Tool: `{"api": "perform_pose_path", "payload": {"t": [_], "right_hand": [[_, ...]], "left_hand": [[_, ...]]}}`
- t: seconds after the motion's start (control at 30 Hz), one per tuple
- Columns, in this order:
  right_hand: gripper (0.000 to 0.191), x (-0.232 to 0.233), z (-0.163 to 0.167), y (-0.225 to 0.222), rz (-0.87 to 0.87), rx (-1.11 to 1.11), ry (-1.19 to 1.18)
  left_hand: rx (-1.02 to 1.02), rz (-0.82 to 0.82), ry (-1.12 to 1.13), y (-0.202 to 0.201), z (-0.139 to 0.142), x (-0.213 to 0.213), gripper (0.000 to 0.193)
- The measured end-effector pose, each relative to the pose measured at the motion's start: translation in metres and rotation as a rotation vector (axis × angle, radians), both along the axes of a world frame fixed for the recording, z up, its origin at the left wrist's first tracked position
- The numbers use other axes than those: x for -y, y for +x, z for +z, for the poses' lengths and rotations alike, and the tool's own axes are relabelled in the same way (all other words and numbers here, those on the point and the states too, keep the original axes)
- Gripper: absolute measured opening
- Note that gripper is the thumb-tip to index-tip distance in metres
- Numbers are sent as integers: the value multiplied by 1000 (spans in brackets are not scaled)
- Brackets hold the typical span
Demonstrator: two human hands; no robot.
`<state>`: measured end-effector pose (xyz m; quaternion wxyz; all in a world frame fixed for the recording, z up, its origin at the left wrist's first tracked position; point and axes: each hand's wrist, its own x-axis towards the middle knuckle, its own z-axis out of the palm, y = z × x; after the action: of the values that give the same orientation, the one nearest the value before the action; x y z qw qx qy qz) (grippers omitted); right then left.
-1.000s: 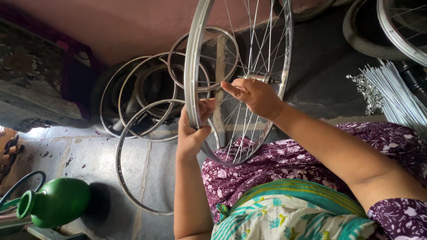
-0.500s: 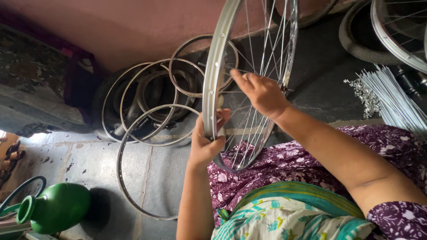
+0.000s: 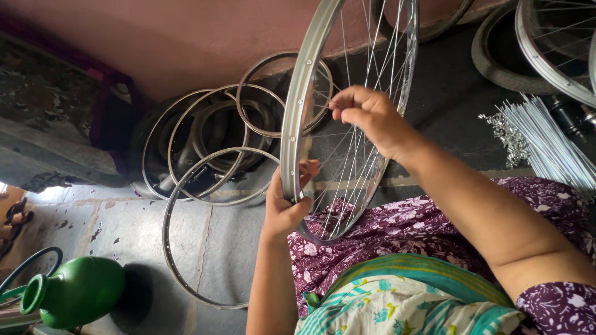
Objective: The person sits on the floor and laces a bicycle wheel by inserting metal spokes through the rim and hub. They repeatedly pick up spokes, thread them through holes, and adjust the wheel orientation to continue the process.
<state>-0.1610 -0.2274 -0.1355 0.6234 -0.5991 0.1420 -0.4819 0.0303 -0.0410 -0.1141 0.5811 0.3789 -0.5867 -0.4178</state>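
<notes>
Grey stone floor (image 3: 124, 229) across lower left, cracked and stained. Reddish wall (image 3: 186, 37) along top; dark patch of ground at upper right. Purple floral lap (image 3: 397, 242) at lower right, teal patterned cloth (image 3: 403, 304) at bottom centre.

Counts: one spoked wheel (image 3: 298, 111) held upright at centre, running out of top of frame. About five bare rims (image 3: 205, 155) stacked and leaning at centre left, exact count hard to tell where overlapped. One more spoked wheel (image 3: 552, 49) at upper right, one tyre (image 3: 490, 62) just beside it. One bundle of loose spokes (image 3: 546, 142) at right edge, with a small heap of nipples (image 3: 506, 133) at its left end. One green jug (image 3: 74, 291) at lower left. Two hands.

Left hand (image 3: 285, 208) at centre, fingers clamped round lower edge of wheel's rim. Right hand (image 3: 369, 115) inside wheel, fingers pinched together on a spoke near the rim.

Versus 0.5 s ago: wheel sits about the same in frame. Right hand's fingers, then laid flatter over the spokes, now curled into a pinch. Left hand still gripping the rim at about the same spot. Jug and bare rims unmoved.
</notes>
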Motion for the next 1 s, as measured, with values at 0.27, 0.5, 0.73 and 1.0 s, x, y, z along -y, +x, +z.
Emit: {"api": "perform_pose_path", "payload": {"t": [0.27,0.5,0.73,1.0], "right_hand": [[18,14,-13,-5,92,443,288],[11,15,-33,1,-14,120,191],[14,0,-41,-1,57,125,201],[17,-11,-14,-6,82,7,192]], "left_hand": [[66,55,-220,8,-64,0,59],[147,228,-340,-29,-122,-5,69],[472,575,-393,-39,-16,5,78],[-22,-7,138,-48,69,59,46]]}}
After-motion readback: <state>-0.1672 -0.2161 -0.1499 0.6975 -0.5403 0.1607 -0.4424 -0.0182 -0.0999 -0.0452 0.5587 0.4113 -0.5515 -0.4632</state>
